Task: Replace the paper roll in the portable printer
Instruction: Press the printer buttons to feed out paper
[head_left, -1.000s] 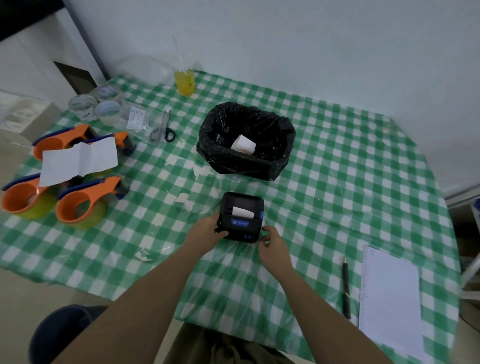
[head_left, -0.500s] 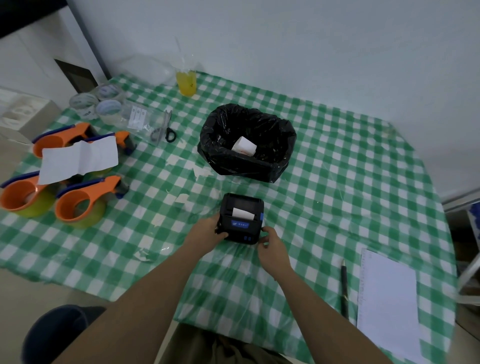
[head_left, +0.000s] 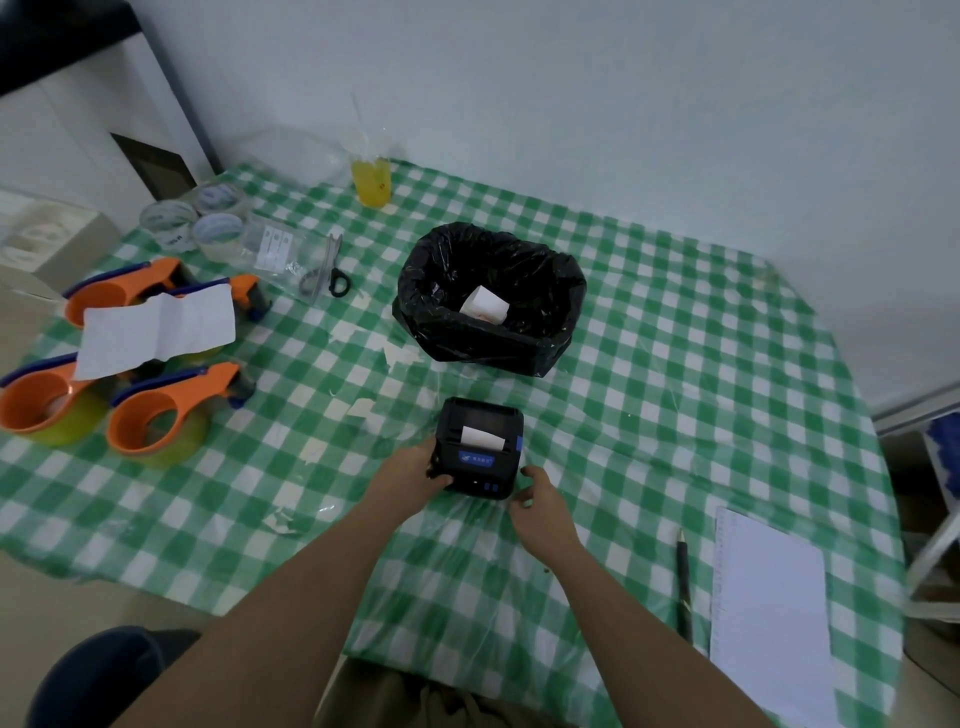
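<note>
A small black portable printer (head_left: 479, 447) with a blue label sits on the green checked tablecloth (head_left: 649, 364). Its lid is closed and a short white paper strip (head_left: 483, 436) sticks out of the slot. My left hand (head_left: 413, 470) grips the printer's left side. My right hand (head_left: 540, 501) rests at its right front corner, fingers curled, touching or just beside the case. Behind the printer stands a bin lined with a black bag (head_left: 540, 358), and a white paper roll (head_left: 484, 306) lies inside it.
Orange tape dispensers (head_left: 156, 421) and a white sheet (head_left: 156, 327) lie at the left. Scissors (head_left: 332, 270), clear tape rolls (head_left: 208, 223) and a yellow drink bag (head_left: 371, 182) sit at the back. A pen (head_left: 683, 577) and notepad (head_left: 769, 613) lie at the right.
Both hands stay at the printer. My right hand has eased slightly off its right side toward the front corner. The view has shifted a little.
</note>
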